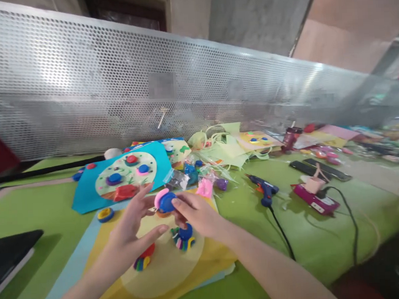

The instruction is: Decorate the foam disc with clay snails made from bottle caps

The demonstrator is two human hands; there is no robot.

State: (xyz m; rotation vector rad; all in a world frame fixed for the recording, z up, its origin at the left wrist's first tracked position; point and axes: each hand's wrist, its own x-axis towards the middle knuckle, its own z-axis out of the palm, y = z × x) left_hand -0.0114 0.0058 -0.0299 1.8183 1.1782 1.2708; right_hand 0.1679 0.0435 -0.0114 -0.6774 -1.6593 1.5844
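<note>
A glossy green tabletop (235,209) runs along a silvery metal panel (117,78) punched with small round holes; before the person lies a mustard-yellow sheet (105,268) bearing a large pale disc (162,279), flat and smooth; on that disc sit a blue-topped piece (186,231) and a red-topped piece (149,250), each fringed with short, soft-looking strips of several colours; a turquoise sheet (82,196) beyond carries more rounded pieces; to the right rests a dark blue glue gun (267,189), its cord trailing forward. Above the pale disc, the right hand (199,214) has a narrow grip, thumb and fingers closed on a round blue cap (168,203) edged by a curved, matt pink strip (161,196); the left hand (125,230) stands just beside it, thumb and fingers spread wide; whether its fingertips touch the cap, I cannot tell.
</note>
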